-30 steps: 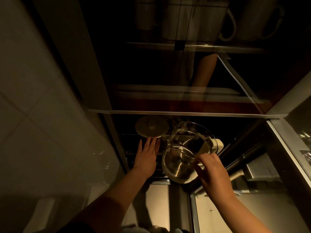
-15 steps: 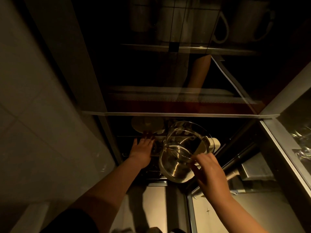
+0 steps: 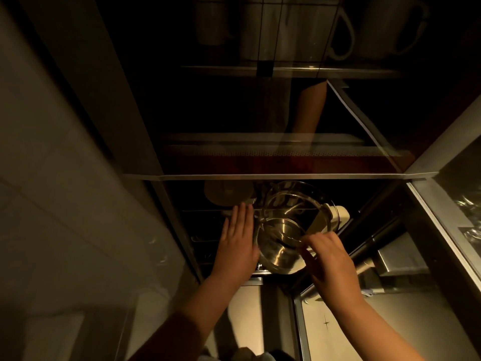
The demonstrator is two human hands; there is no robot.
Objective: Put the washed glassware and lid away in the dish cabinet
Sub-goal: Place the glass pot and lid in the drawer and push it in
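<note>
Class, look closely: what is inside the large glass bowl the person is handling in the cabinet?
Inside the large glass bowl a smaller glass bowl is nested, its near rim pinched by the right hand. That hand covers the near edge; anything beneath stays unseen.

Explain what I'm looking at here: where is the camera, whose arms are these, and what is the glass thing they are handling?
The camera sits on a person's head, looking forward and down, so the two bare arms are that person's own. There is no robot. They reach into the lower compartment of a dark dish cabinet. The right hand pinches the near rim of a clear glass jug with a pale handle, which lies tilted with its mouth toward the camera. The left hand is flat, fingers straight, against the jug's left side. Behind it lies a round pale lid. Mugs stand on the shelf above, seen through glass.
</note>
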